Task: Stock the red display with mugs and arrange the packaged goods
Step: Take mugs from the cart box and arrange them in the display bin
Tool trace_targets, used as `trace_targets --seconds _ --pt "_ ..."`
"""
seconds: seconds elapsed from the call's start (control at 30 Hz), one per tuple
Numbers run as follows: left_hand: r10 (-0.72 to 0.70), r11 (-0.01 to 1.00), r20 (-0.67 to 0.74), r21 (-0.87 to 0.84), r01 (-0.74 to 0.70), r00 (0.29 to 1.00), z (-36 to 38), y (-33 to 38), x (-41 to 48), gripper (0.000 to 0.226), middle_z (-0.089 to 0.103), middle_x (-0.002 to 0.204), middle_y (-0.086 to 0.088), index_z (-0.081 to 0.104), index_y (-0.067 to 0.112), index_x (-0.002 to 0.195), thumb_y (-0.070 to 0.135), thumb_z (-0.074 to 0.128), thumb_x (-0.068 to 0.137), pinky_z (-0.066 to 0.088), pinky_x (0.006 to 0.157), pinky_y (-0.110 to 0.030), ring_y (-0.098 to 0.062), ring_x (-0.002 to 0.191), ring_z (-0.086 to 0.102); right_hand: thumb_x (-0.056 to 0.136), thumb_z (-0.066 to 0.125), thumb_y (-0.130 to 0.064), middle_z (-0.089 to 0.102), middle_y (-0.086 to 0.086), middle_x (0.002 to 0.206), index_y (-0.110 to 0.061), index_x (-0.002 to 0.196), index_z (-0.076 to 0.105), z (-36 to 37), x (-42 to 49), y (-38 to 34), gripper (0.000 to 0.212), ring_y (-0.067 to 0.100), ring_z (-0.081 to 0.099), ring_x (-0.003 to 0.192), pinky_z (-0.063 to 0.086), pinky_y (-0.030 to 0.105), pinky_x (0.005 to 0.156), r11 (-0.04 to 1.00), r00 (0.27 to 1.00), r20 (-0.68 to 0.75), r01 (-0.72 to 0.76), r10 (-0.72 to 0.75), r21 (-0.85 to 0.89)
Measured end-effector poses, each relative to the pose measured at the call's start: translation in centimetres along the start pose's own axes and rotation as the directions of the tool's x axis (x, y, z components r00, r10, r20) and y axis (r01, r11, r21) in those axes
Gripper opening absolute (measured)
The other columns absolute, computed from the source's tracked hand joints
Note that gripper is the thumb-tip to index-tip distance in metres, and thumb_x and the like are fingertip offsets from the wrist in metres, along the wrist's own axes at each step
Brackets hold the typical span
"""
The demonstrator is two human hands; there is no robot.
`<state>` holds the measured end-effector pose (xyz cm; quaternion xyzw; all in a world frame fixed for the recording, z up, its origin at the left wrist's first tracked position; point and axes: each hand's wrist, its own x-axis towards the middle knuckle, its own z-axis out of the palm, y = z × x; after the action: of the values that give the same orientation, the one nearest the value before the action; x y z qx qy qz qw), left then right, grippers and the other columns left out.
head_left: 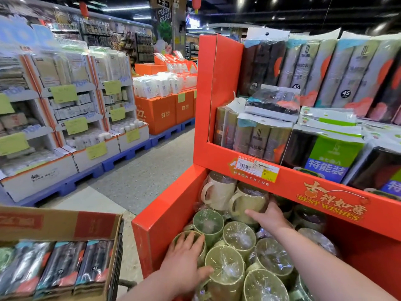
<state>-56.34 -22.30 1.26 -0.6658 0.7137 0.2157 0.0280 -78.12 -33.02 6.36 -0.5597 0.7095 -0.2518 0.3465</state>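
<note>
Fingers (252,212) of the right hand (270,217) grip a pale mug (247,199) at twelve o'clock in the red display's (171,213) lower bin, beneath the packaged goods (260,135). The left hand (184,255) rests flat and open-fingered on a green mug (203,252) at eight o'clock. Mug stocking is the step in hand; next, the held mug likely needs seating snugly.

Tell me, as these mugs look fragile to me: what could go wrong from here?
1. The right hand grips a pale green mug perched on the mugs below; set down badly, it may knock the cream mug beside it.
2. The left hand rests flat on a film-wrapped mug; it could slip and shift the pile.
3. The shelf lip hangs low over the back mugs.
</note>
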Motion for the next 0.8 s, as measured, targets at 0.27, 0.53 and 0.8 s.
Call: trace_targets --seconds 0.27,0.53,0.8 --pt "0.033 0.999 0.010 0.022 -0.033 0.999 -0.5 -0.2 0.0 0.084 -0.006 0.160 -0.004 -0.002 0.027 0.152 0.061 0.042 0.089 -0.001 0.118 -0.044 -0.027 0.147 -0.005 0.080 0.073 -0.037 0.033 0.010 0.151 -0.008 0.148 0.020 0.4 -0.9 -0.4 0.091 0.029 0.035 0.137 0.035 0.041 0.108 0.993 0.996 -0.057 -0.078 0.073 -0.088" --pt "0.206 0.972 -0.113 0.140 -0.190 0.972 -1.4 -0.9 -0.7 0.071 0.022 0.153 -0.001 0.024 0.023 0.146 0.056 0.049 0.088 0.021 0.115 -0.039 -0.024 0.141 0.023 0.088 0.060 -0.036 0.049 0.007 0.138 -0.019 0.143 0.034 1.0 -5.8 0.7 0.063 0.024 0.051 0.122 0.044 0.034 0.099 0.926 0.994 -0.072 0.047 -0.080 -0.375" --pt "0.496 0.847 -0.193 0.322 -0.423 0.847 -1.0 -2.0 -2.2 0.055 0.033 0.145 0.001 0.036 0.022 0.139 0.048 0.045 0.090 0.025 0.112 -0.038 -0.021 0.135 0.030 0.092 0.049 -0.041 0.050 0.002 0.136 -0.023 0.134 0.046 3.2 -12.9 2.0 0.046 0.022 0.045 0.127 0.034 0.041 0.110 0.678 0.983 -0.003 0.123 -0.182 -0.725"
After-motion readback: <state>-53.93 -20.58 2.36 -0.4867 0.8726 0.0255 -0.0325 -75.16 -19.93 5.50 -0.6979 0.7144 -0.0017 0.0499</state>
